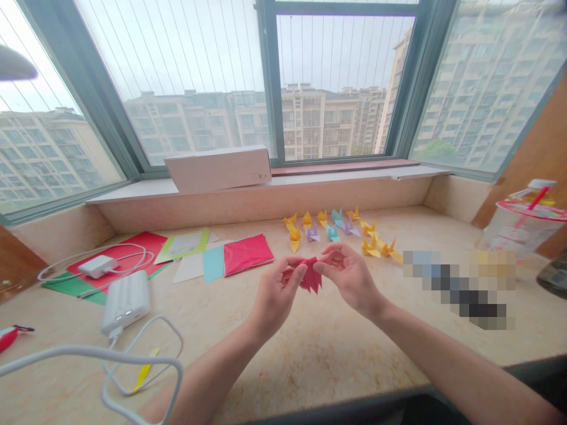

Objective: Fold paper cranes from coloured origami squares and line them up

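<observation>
A small piece of folded red origami paper (315, 280) is held up between my two hands, over the middle of the counter. My left hand (283, 289) pinches its left side, thumb in front. On the other side, my right hand (348, 276) grips the upper right edge between thumb and fingers. Pointed flaps hang down below the fingertips; part of the paper is hidden by my fingers. Behind my hands stand several folded paper cranes, among them a yellow crane (295, 238), a blue crane (332, 234) and a purple crane (312, 234).
Red paper sheets (248, 255) lie left of my hands beside a light blue sheet (214, 264). Farther left are a white power bank (126, 301), a charger (97, 267) and a looping white cable (88, 352). A long white box (219, 170) rests on the sill. At right stands a plastic cup (516, 230).
</observation>
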The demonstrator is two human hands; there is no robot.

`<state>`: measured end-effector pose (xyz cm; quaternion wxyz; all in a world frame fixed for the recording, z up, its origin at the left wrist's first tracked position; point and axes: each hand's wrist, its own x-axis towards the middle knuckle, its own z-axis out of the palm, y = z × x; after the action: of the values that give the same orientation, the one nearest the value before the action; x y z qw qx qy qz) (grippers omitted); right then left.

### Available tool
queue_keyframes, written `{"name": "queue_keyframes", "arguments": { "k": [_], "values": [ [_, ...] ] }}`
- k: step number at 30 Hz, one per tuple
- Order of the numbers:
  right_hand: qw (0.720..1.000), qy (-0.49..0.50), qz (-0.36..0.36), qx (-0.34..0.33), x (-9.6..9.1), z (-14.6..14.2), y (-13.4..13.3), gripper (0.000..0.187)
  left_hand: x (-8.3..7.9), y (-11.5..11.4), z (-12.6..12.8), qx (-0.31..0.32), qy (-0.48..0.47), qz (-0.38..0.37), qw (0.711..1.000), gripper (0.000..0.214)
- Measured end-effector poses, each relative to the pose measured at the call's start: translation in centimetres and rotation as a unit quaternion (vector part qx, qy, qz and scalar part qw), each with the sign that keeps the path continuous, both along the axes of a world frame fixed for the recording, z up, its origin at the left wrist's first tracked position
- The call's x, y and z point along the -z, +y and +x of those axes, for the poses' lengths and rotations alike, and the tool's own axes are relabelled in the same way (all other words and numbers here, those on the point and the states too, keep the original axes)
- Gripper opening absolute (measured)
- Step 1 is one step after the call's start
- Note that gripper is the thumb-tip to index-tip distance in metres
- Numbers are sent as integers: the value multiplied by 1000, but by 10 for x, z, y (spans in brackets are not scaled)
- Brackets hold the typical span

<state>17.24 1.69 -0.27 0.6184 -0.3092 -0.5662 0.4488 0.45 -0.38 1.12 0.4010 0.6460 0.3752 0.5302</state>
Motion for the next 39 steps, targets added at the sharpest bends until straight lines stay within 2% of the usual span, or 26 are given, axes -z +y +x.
{"name": "queue_keyframes", "arguments": {
  "k": [6,10,13,16,21,26,30,34,39],
  "values": [
    [1000,-10,-23,10,0,1,2,29,-6,1,-3,18,16,-10,1000,20],
    [994,-90,27,48,2,4,-1,17,-8,-2,-3,58,12,-39,998,23],
    [988,-133,64,37,1,6,-3,14,-5,-4,-2,74,35,-55,995,29],
    [991,-124,59,-5,-1,6,-4,22,-2,-3,0,54,48,-65,995,34],
    [991,-112,27,-63,-6,5,-6,40,-1,1,0,-1,-6,-43,999,33],
    [995,-92,14,-23,-5,4,-5,31,-2,2,0,0,-19,-55,998,34],
    [988,-141,58,33,-7,6,-5,20,-1,-1,-1,3,27,-43,999,36],
    [979,-184,87,22,-10,7,-9,17,-2,-3,-2,-7,44,-21,999,40],
    [986,-151,57,32,-3,4,-7,18,-2,-1,-2,-20,38,-26,999,42]
  ]
}}
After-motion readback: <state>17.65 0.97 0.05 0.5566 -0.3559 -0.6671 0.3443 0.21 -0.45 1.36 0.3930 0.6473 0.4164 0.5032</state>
